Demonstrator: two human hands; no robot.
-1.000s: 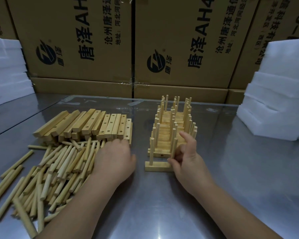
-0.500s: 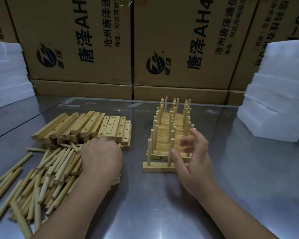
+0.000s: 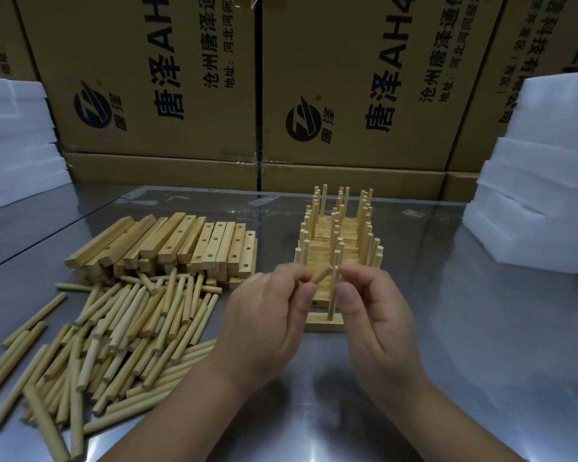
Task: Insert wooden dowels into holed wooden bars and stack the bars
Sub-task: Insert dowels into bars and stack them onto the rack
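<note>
My left hand (image 3: 267,315) pinches a short wooden dowel (image 3: 321,276) between thumb and fingers, its tip pointing up and right. My right hand (image 3: 371,315) hovers just right of that tip with curled fingers; nothing shows in its grip. Both hands are above the nearest holed bar (image 3: 327,323), which lies on the table with a dowel (image 3: 333,295) standing upright in it. Behind it rises the stack of finished bars (image 3: 339,235) bristling with upright dowels. Loose dowels (image 3: 124,335) lie in a heap at the left, with a pile of empty holed bars (image 3: 177,245) behind them.
The work surface is a shiny metal table (image 3: 447,345). White foam blocks (image 3: 541,195) stand at the right and more foam (image 3: 14,145) at the left. Printed cardboard boxes (image 3: 347,88) form a wall along the table's back edge.
My left hand left the heap of loose dowels and came right and up with one dowel. My right hand drew in toward the dowel's tip in front of the stack.
</note>
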